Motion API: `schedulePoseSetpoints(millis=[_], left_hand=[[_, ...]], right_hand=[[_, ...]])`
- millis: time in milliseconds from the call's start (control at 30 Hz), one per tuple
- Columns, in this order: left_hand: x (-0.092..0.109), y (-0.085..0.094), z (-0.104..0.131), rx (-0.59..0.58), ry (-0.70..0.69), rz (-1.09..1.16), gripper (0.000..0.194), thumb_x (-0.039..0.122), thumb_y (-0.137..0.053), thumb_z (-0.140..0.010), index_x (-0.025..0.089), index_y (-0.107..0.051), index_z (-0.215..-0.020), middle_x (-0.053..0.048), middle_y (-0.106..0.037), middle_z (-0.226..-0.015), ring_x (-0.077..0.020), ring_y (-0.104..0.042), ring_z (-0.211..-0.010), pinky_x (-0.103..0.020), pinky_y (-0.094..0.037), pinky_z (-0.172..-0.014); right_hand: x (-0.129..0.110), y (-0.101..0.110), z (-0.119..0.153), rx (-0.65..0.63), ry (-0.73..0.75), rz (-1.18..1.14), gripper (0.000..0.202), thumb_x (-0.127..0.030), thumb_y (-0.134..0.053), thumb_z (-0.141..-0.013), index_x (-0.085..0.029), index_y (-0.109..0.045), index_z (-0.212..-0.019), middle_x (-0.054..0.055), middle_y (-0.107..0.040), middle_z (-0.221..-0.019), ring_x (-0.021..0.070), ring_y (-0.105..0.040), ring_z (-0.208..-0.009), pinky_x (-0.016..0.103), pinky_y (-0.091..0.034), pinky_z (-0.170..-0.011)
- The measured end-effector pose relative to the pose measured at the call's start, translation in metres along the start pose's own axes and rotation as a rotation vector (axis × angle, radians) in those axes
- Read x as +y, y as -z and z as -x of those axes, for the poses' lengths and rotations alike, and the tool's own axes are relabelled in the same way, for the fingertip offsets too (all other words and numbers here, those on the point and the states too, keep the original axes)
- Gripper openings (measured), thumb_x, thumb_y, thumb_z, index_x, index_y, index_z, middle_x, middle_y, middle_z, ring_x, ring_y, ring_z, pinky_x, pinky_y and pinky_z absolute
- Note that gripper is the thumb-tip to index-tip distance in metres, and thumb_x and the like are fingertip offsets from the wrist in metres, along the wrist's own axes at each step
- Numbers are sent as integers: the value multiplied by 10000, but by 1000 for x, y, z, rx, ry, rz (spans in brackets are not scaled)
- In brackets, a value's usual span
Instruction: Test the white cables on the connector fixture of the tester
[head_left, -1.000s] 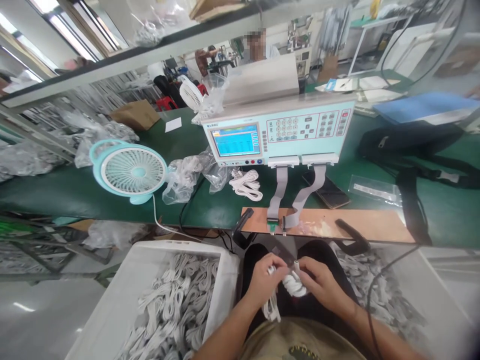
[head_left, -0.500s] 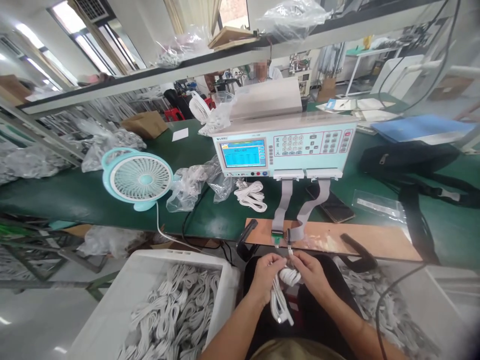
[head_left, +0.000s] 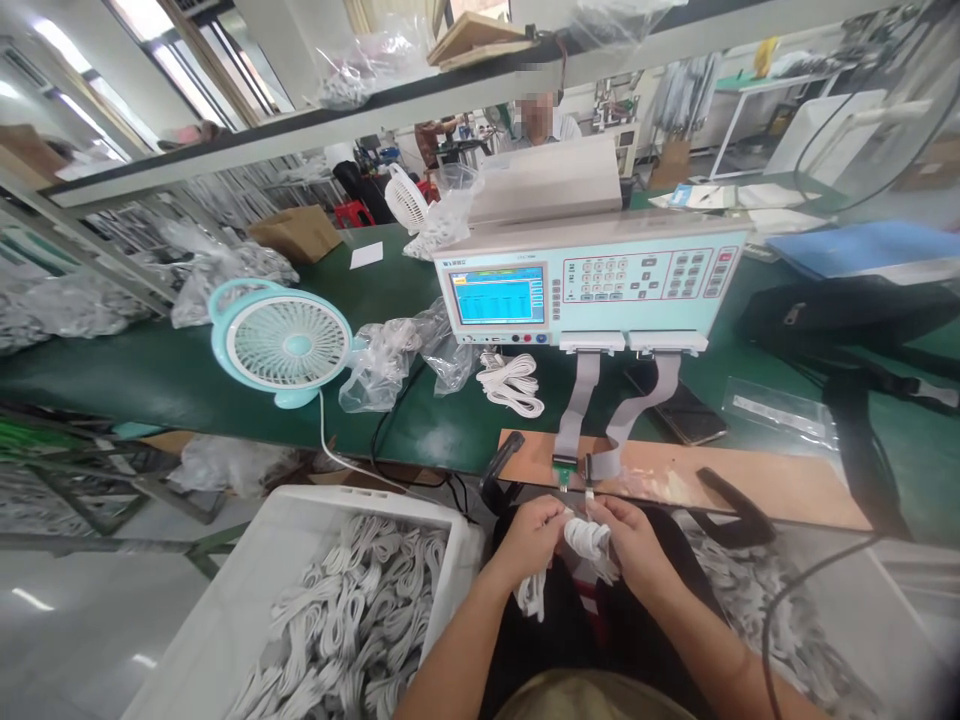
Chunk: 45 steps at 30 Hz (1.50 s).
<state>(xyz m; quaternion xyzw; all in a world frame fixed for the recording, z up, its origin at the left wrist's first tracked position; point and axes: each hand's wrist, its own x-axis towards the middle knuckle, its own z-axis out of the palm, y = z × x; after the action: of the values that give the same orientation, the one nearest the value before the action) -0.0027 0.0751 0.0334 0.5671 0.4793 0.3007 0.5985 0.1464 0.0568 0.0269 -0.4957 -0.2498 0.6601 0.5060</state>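
A coiled white cable [head_left: 587, 538] hangs between my two hands, just in front of the board's near edge. My left hand [head_left: 536, 540] pinches one end of it, and a loop droops below the fingers. My right hand [head_left: 628, 540] has its fingers closed on the other end, close under a small connector [head_left: 589, 488]. Beside that connector is a green circuit board [head_left: 564, 477]. Grey ribbon cables [head_left: 576, 405] run from both up to the tester [head_left: 592, 280], whose blue screen is lit. Whether the cable's plugs touch the connectors I cannot tell.
A white bin [head_left: 300, 500] full of bundled cables stands at lower left; more bundles lie at lower right. On the green table are a fan [head_left: 289, 345], a white cable bundle [head_left: 510, 383] and a phone [head_left: 686, 415]. Black clamps [head_left: 501, 470] grip the wooden board [head_left: 660, 475].
The whole view has shifted slightly. The cable coil has turned between my hands, and its hanging loop has swung to the left under my left hand.
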Motion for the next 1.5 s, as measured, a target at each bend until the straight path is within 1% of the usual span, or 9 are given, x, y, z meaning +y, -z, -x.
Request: schedulePoseSetpoints(millis=[100,233,400,533,700,867,1100,1267,1500], left_hand=[[-3,-4,-5,103,-53,9,323,331,-488,-802,142,-526,-543,13,-455,-625,-69,-417,-471,-179,-291,-384],[-7,-11,-8,188,-17,86,305,337,-499,-793,139,-533,-565,33,-423,-538,-64,-372,-444,-181,-278,-400],[-12,-20,-8,279,106,328,300,398,-577,-735,150,-518,-578,59,-390,-468,-61,-334,-392,-187,-249,-382],[-11,-28,-8,354,67,481,332,413,-651,-683,130,-536,-553,45,-420,-502,-62,-350,-457,-189,-284,-436],[-10,-30,-8,340,72,485,358,465,-660,-679,109,-635,-662,21,-486,-545,-78,-388,-503,-206,-318,-497],[-11,-26,-9,349,53,398,407,509,-656,-653,119,-580,-568,33,-440,-497,-76,-346,-481,-210,-274,-471],[-7,-24,-17,355,45,291,466,584,-625,-617,145,-509,-511,35,-383,-458,-82,-305,-450,-231,-222,-453],[-4,-25,-21,372,6,246,492,591,-605,-629,165,-435,-450,43,-312,-467,-84,-266,-469,-248,-207,-472],[-10,-30,-25,383,-31,323,461,551,-628,-630,180,-428,-442,32,-322,-482,-98,-266,-485,-266,-204,-480]], right_hand=[[-2,2,-1,-40,18,16,354,-483,-753,-613,-157,-614,-621,-4,-549,-562,125,-453,-503,245,-353,-512],[-4,5,-3,-81,65,91,372,-488,-728,-650,-155,-579,-579,-29,-489,-527,104,-387,-498,232,-312,-505],[-5,5,-2,-89,77,122,376,-505,-708,-669,-156,-587,-602,-30,-493,-544,107,-386,-516,235,-312,-522],[-5,4,-1,-82,67,129,376,-518,-703,-669,-159,-597,-628,-15,-524,-568,122,-421,-530,242,-339,-539],[-4,5,-1,-83,49,135,371,-520,-698,-675,-156,-635,-711,1,-563,-601,144,-469,-539,249,-379,-529],[-5,2,1,-92,58,134,324,-481,-696,-698,-163,-666,-753,19,-621,-670,190,-554,-656,271,-445,-626],[-9,-5,3,49,32,127,406,-530,-776,-495,-183,-719,-699,55,-697,-735,281,-623,-798,312,-510,-706],[-10,-5,1,41,24,95,431,-549,-781,-438,-201,-744,-689,67,-713,-806,323,-610,-934,322,-523,-758],[-13,-7,2,68,36,111,430,-561,-785,-364,-198,-708,-581,77,-709,-735,335,-629,-869,332,-539,-727]])
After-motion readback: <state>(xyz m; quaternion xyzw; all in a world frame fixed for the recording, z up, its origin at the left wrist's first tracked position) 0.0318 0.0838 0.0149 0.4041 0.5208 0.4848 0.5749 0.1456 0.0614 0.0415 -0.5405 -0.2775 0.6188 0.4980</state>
